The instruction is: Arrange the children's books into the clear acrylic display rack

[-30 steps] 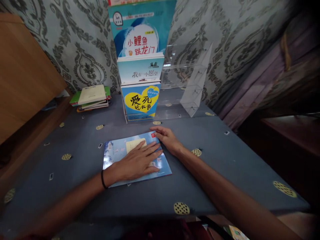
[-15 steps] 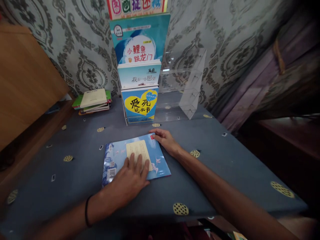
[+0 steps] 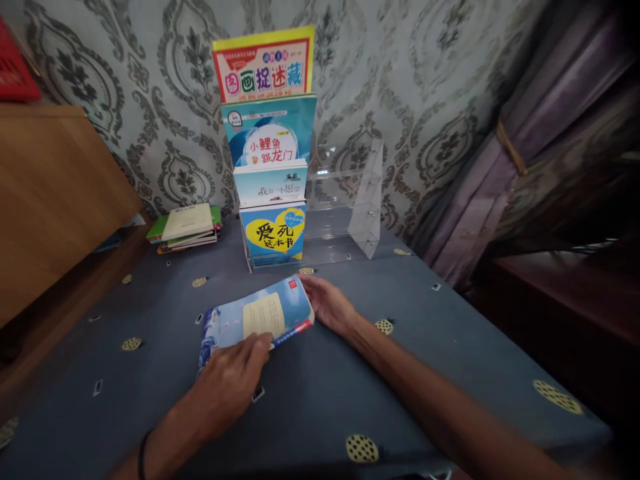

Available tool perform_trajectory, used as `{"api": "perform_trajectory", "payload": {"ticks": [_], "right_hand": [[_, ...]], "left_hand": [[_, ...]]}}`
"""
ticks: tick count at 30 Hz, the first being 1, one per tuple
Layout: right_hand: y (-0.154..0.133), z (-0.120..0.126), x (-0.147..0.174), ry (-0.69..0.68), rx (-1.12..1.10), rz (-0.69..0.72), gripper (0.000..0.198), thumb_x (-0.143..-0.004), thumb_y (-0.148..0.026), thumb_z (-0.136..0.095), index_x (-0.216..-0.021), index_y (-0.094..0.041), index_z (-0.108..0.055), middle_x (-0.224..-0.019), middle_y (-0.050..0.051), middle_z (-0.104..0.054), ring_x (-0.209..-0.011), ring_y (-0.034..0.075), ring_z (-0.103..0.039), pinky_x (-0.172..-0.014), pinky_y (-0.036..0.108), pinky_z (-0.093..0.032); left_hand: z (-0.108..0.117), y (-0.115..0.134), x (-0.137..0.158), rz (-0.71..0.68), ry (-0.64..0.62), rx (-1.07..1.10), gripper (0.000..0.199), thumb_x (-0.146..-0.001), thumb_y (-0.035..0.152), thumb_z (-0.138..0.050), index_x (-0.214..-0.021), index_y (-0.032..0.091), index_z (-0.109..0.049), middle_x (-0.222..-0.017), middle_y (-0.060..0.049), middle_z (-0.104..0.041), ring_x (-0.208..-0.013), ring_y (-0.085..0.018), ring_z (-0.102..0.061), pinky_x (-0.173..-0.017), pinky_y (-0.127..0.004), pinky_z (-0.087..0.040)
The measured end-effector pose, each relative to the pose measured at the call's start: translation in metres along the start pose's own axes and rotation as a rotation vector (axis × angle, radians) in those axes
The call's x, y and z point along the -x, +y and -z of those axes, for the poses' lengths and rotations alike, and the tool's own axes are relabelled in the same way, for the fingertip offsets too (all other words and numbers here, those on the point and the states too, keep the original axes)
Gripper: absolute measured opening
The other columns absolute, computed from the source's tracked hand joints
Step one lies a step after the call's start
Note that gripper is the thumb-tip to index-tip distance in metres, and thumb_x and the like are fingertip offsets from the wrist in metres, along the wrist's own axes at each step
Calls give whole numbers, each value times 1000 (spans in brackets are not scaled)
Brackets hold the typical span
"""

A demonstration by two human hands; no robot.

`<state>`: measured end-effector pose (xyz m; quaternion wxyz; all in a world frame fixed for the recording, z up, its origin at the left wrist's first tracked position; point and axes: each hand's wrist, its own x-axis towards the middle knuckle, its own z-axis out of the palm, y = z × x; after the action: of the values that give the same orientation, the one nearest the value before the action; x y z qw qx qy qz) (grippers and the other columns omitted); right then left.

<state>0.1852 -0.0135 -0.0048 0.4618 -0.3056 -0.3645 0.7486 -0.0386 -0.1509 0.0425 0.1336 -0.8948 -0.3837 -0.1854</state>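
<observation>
A light-blue paperback book (image 3: 235, 309) with a cream text panel is tilted over the table, its near edge raised so that the blue and red spine faces me. My left hand (image 3: 237, 370) grips that near edge, thumb on top and fingers curled below. At the far right corner, my right hand (image 3: 325, 301) holds the book's short side. Its fingertips are partly hidden behind the book.
Beyond the book stands a clear acrylic display rack (image 3: 367, 207), with several books such as the blue one with a yellow heart (image 3: 274, 237) stacked in tiers on its left. A pile of books (image 3: 186, 225) lies at back left, near a wooden cabinet (image 3: 55, 200). A patterned cloth (image 3: 320, 413) covers the table.
My left hand has gone from lying flat on the cover to gripping the near edge. The book has tilted up, showing its spine. My view has shifted upward.
</observation>
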Motion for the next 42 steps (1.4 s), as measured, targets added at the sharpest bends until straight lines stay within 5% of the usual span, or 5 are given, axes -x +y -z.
{"api": "perform_trajectory", "payload": {"ticks": [5, 11, 22, 36, 42], "right_hand": [[17, -19, 13, -224, 23, -16, 36, -64, -21, -83, -97, -20, -70, -97, 4, -74, -93, 22, -71, -94, 42, -56], [19, -38, 33, -293, 155, 7, 81, -60, -27, -90, -134, -27, -58, -112, 5, -72, -101, 26, -69, -96, 48, -54], [-21, -28, 30, -411, 258, 254, 54, -74, -44, -84, -115, -20, -59, -91, 1, -71, -73, 12, -67, -70, 27, -54], [-22, -35, 39, -304, 702, 397, 35, -90, -44, -65, -114, -19, -61, -97, 3, -69, -55, 9, -58, -47, 20, -49], [-39, -45, 39, -305, 881, 403, 27, -91, -36, -62, -112, -19, -57, -93, 2, -69, -52, 10, -60, -47, 20, -44]], "left_hand": [[17, -13, 1, 126, 214, 113, 29, -107, 20, -28, -127, 20, -48, -75, -1, -74, -56, -14, -69, -56, -20, -54], [18, -1, 2, 220, 295, 299, 28, -107, 27, -32, -124, 24, -54, -83, -1, -75, -60, -12, -68, -68, -19, -55], [29, 11, -44, 1067, 641, 920, 41, -94, 63, -47, -104, 26, -61, -64, 3, -67, -48, -18, -66, -43, -25, -57], [-5, -42, -22, 891, 726, 550, 54, -91, 73, -45, -78, 22, -56, -65, 3, -57, -60, -16, -53, -56, -23, -47], [-7, -66, 10, 846, 629, 342, 48, -91, 67, -47, -96, 23, -65, -93, -2, -73, -90, -24, -67, -78, -28, -54]]}}
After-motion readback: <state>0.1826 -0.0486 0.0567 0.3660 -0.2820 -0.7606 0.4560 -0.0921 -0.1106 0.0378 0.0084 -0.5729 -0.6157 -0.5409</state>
